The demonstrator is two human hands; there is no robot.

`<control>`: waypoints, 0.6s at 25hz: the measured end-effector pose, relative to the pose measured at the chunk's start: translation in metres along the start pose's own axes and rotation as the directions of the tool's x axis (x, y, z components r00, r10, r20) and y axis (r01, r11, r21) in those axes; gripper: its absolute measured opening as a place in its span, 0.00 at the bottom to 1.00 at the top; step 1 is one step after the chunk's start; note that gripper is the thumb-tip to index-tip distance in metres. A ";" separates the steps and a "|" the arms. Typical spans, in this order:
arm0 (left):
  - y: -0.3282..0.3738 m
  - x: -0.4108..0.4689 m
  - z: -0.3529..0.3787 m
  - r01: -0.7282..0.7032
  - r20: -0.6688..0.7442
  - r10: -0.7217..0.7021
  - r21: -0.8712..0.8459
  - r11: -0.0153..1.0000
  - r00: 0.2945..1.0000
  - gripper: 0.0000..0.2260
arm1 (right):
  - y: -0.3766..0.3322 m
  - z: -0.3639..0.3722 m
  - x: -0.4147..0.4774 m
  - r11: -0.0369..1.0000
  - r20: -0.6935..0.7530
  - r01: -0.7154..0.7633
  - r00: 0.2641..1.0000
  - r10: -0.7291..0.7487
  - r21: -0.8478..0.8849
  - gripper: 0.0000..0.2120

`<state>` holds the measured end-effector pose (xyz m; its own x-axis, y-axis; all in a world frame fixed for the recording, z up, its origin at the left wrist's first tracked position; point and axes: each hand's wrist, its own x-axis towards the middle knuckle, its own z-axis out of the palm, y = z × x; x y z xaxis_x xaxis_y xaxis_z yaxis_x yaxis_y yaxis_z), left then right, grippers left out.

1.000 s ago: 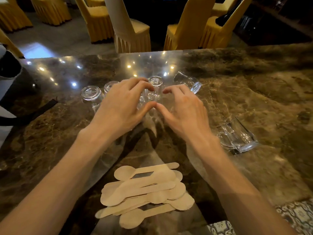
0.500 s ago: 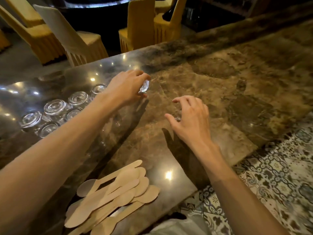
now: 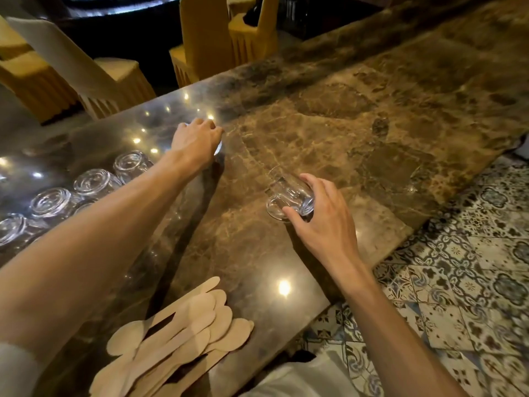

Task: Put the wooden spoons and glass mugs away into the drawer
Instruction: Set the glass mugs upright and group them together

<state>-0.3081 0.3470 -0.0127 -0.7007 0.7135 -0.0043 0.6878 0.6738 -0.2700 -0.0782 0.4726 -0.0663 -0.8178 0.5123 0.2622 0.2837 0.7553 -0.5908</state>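
Brown veined counter (image 3: 372,116); pale spoons (image 3: 183,333); yellow chairs (image 3: 206,41)

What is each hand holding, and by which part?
Right hand grips a tilted glass mug round its body, near the base. Left hand curls over another mug from above; exact hold hidden.

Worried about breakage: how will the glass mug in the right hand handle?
The glass mug, gripped tilted over a hard marble counter, would probably break if dropped. Its smooth round wall looks slippery and may roll if laid down.
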 end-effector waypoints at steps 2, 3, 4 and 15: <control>0.001 0.000 -0.001 -0.004 -0.012 0.004 0.016 1.000 1.000 0.21 | 0.002 0.002 -0.002 0.999 -0.005 -0.007 1.000 0.007 0.042 0.29; 0.001 0.000 -0.001 -0.003 -0.016 0.004 0.028 1.000 1.000 0.21 | 0.002 0.003 -0.002 0.998 -0.012 -0.010 1.000 0.011 0.063 0.29; 0.002 0.000 -0.001 -0.002 -0.017 0.003 0.043 0.999 1.000 0.21 | 0.002 0.004 -0.002 0.996 -0.019 -0.014 1.000 0.015 0.083 0.30; -0.010 -0.004 0.000 0.025 -0.061 -0.024 0.004 1.000 0.998 0.20 | -0.011 0.001 0.016 0.991 -0.040 -0.023 0.999 0.029 0.134 0.31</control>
<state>-0.3123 0.3375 -0.0104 -0.7043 0.7072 0.0611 0.6694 0.6904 -0.2742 -0.0945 0.4718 -0.0564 -0.7887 0.5497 0.2752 0.2329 0.6815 -0.6938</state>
